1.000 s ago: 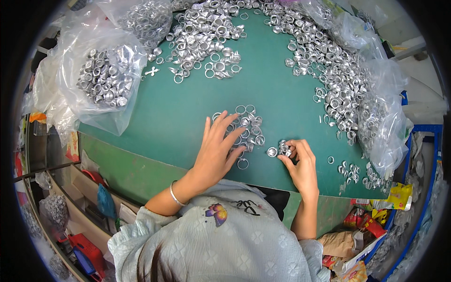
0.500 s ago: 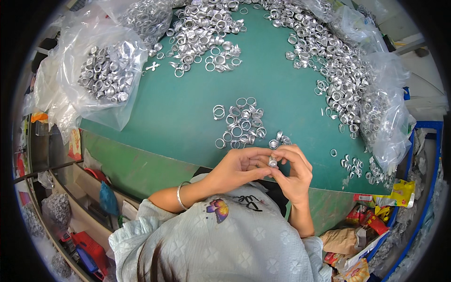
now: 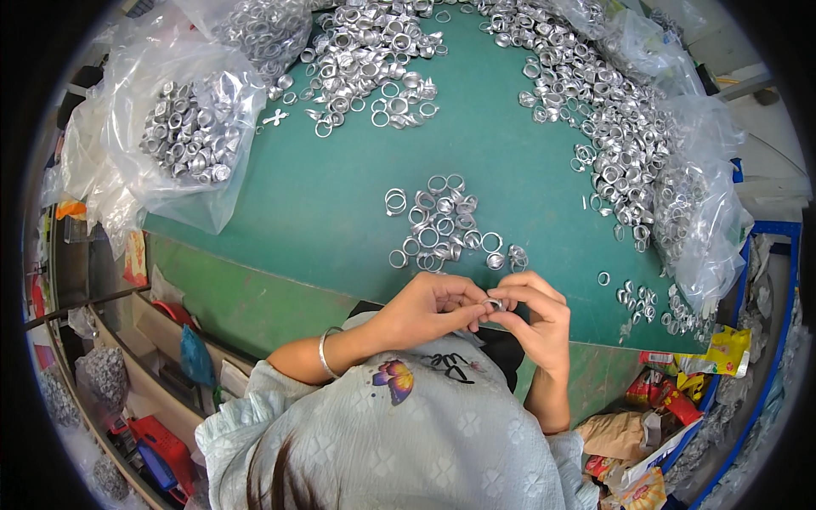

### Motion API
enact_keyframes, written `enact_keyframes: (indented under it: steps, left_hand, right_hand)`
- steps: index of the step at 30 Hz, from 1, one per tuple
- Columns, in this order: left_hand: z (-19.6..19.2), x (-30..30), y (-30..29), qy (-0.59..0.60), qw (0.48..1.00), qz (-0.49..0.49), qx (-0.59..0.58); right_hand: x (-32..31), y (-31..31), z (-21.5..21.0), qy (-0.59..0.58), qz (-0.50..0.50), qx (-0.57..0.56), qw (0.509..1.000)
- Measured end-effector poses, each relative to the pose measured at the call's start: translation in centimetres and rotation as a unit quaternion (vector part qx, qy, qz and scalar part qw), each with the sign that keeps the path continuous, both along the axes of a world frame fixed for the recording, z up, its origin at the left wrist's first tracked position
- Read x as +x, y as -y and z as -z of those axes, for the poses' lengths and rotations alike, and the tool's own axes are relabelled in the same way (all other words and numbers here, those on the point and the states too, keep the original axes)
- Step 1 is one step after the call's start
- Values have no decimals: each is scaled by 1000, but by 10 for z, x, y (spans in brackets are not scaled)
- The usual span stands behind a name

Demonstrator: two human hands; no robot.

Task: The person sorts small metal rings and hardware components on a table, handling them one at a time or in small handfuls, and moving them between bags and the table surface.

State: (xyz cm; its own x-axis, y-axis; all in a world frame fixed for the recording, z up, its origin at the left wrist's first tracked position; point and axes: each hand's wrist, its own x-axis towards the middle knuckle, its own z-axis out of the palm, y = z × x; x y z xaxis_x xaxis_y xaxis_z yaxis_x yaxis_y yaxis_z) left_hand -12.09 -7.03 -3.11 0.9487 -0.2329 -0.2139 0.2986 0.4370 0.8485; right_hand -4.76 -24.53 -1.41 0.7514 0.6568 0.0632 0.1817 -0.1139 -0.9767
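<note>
Just past the near edge of the green table [image 3: 323, 204], a silver ring [image 3: 493, 303] is pinched between my two hands. My left hand [image 3: 435, 306] grips it from the left with thumb and fingertips. From the right, my right hand [image 3: 535, 319] holds the same ring between thumb and index finger. Fingers cover part of its band. A small group of silver rings [image 3: 442, 223] lies on the table beyond my left hand. Close to my right fingertips lie a few more rings [image 3: 517, 257].
A large heap of rings [image 3: 629, 161] runs down the right side beside clear plastic bags [image 3: 701, 195]. Another ring heap [image 3: 365, 59] lies at the back. An open plastic bag of rings [image 3: 191, 136] sits at the left. Small rings [image 3: 637, 299] lie near the right corner.
The ring between my fingers has turned, and its round opening now shows. My hands have shifted slightly down and apart, uncovering more of the rings just beyond them.
</note>
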Motion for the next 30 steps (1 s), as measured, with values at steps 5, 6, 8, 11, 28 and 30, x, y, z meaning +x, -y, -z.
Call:
enact_keyframes:
  steps: [5,6,8,11,28,30]
  left_hand:
    - [1,1,-10,-88,976,36,-195]
    - [3,1,-10,-86,980,29,-179]
    - [6,0,-10,-84,982,24,-170]
    - [6,-2,-14,-77,982,29,-170]
    - [-11,6,2,15,999,-46,2]
    - [-11,6,2,27,998,-47,40]
  right_hand:
    - [15,4,9,133,175,-129,967]
    - [18,-2,9,202,136,-171,955]
    - [16,-16,8,286,68,-245,924]
    - [21,-15,30,331,73,-234,911]
    - [-15,-15,22,-627,-15,310,715]
    - [-17,-18,19,-601,-8,291,744]
